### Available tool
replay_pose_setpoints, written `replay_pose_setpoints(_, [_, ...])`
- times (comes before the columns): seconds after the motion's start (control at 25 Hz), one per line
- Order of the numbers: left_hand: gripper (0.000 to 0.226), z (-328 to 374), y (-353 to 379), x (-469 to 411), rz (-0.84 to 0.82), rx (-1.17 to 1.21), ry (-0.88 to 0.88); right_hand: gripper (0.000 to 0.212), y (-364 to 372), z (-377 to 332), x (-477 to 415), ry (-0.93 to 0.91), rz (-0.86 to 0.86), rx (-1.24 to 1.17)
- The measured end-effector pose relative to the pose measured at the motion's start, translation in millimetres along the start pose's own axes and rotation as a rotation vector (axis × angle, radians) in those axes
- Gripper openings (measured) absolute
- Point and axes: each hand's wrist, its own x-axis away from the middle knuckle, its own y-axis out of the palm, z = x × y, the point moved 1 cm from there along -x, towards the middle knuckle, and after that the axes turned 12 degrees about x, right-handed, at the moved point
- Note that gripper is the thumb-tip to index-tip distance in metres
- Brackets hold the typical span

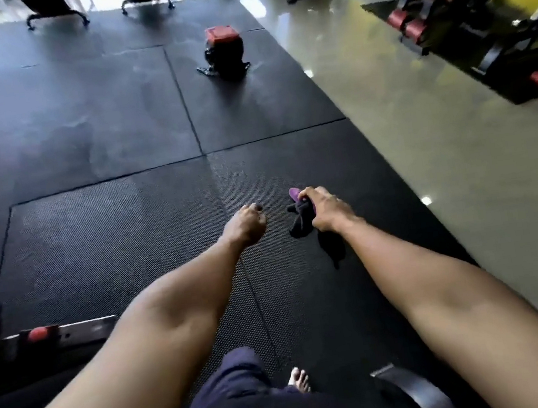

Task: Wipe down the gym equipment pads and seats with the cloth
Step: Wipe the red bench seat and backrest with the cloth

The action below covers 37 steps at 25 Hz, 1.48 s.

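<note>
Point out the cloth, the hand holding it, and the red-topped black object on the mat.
cloth (301, 220): head view, on its dark bunched middle.
right hand (325, 208): head view, on the back of the hand.
red-topped black object (225, 52): head view, on its black body below the red top.

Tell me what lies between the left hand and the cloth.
Nothing but bare black floor mat shows between the left hand and the cloth gripped by the right hand, in the head view.
</note>
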Motion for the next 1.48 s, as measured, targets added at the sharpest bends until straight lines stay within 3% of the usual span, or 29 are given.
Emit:
replay_pose_setpoints(0.32, [0.045, -88.0, -61.9, -81.2, 0.161, 0.086, -0.263, 0.067, -8.3, -104.2, -154.5, -0.278, -0.118, 0.070])
replay_pose_setpoints(0.6, [0.044, -175.6, -123.3, -82.3, 0.333, 0.201, -0.542, 0.069, -19.4, -242.6, -241.6, -0.600, -0.205, 0.218])
replay_pose_setpoints(1.0, [0.043, -285.2, -200.9, -16.4, 0.752, 0.367, -0.923, 0.068, 13.6, -444.8, -277.5, -1.179, -0.284, 0.335])
replay_pose_setpoints(1.32, [0.041, -333.2, -246.1, -23.6, 1.084, 0.474, -1.154, 0.070, 8.9, -579.6, -313.7, -1.563, -0.319, 0.479])
replay_pose_setpoints(1.48, [0.041, -348.7, -250.0, -32.1, 1.125, 0.510, -1.221, 0.065, 13.1, -634.7, -326.6, -1.672, -0.323, 0.533])
